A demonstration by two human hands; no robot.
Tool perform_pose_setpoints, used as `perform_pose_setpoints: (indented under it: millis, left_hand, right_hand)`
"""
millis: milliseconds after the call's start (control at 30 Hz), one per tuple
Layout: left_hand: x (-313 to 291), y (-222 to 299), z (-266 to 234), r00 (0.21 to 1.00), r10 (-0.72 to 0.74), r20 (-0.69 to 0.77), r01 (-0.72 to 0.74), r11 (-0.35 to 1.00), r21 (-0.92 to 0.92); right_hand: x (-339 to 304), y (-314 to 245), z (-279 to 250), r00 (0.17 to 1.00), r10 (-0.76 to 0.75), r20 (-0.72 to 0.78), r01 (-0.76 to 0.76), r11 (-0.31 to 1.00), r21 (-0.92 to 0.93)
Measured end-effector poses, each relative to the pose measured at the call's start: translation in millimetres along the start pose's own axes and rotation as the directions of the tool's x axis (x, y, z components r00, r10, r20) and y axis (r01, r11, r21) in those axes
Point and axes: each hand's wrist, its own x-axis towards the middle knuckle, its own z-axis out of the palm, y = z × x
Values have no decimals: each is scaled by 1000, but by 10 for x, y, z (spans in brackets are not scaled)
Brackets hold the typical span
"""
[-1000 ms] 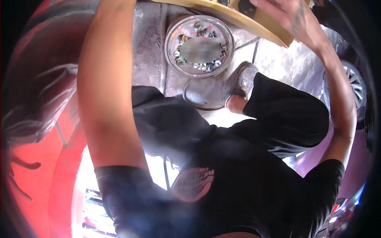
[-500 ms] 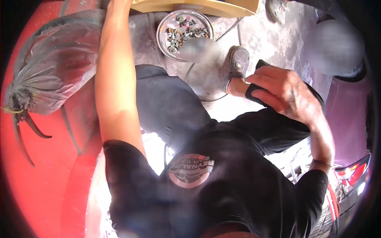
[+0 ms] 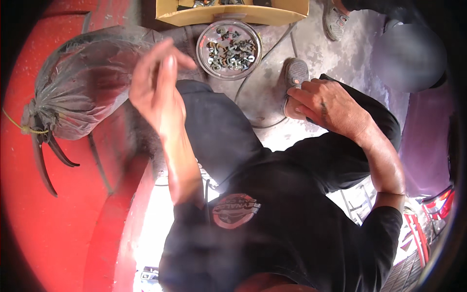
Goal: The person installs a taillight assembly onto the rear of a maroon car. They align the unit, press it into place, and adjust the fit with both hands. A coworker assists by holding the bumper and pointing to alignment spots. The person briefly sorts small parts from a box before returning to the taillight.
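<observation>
My left hand [image 3: 158, 90] is raised beside a plastic-wrapped bundle [image 3: 92, 82], slightly blurred. It is open, with fingers stretched and apart and nothing visible in them. The bundle's gathered neck has a yellow tie [image 3: 30, 128], and two dark curved handles [image 3: 51, 158], like those of pliers, stick out there. My right hand [image 3: 333, 104] lies over my bent right leg [image 3: 348, 155]. Its fingers are curled together above the ankle, and whatever lies under them is hidden. Ahead, between my hands, a round tray [image 3: 199, 48] on the floor holds many loose bolts and clips [image 3: 233, 53].
A cardboard box [image 3: 233, 15] with dark parts stands beyond the tray. A cable [image 3: 277, 46] runs across the floor near my shoe [image 3: 296, 70]. Another person's shoe [image 3: 334, 24] is at the far right. Red body panels [image 3: 53, 219] lie left, a purple panel [image 3: 428, 141] right.
My left hand has drawn back from beyond the upper edge into view. My right hand has shifted slightly, its fingers now curled closer together. The box shows more of its contents.
</observation>
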Motion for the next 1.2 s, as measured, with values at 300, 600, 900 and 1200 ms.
perform_pose_setpoints:
  millis: [300, 600, 900, 1200]
  left_hand:
    - [-446, 866, 538, 593, 329, 735, 373, 697, -612]
    - [-412, 987, 580, 505, 369, 780, 366, 727, -581]
    - [-388, 764, 334, 788, -37, 615, 2, 998, 58]
    - [-382, -517, -218, 970, -244, 15, 140, 601, 787]
  right_hand:
    - [155, -104, -13, 997, -80, 24, 78, 995, 56]
    - [142, -157, -64, 1000, -4, 28, 0, 989, 147]
    - [33, -168, 52, 991, -133, -18, 131, 989, -70]
    - [28, -297, -44, 987, -75, 143, 72, 997, 23]
